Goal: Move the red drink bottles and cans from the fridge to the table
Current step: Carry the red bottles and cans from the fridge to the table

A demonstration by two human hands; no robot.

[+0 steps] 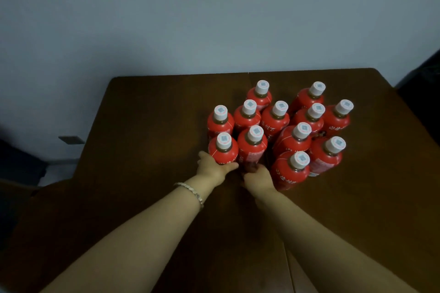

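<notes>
Red bottles are standing on the dark brown table (147,140), and both hands are down at the near edge of the bunch. The left hand (215,166) is wrapping around the lower body of the front-left bottle (223,151), thumb showing on its left side, fingers curling under its near side. A pale beaded bracelet (190,191) is sitting on that wrist. The right hand (258,179) is closing on the base of the neighbouring bottle (252,147), just beside the first; its fingertips are hidden behind the bottle, so how tight the hold is cannot be told. Both held bottles are standing upright, white caps up.

Moving outward, ten more red bottles are crowding behind and to the right, all capped white, nearly touching each other. The nearest right one (291,172) is pressing close to the right wrist. The farthest bottle (260,94) is standing near the table's back edge. Beyond that, a plain grey wall (190,19) is filling the background.
</notes>
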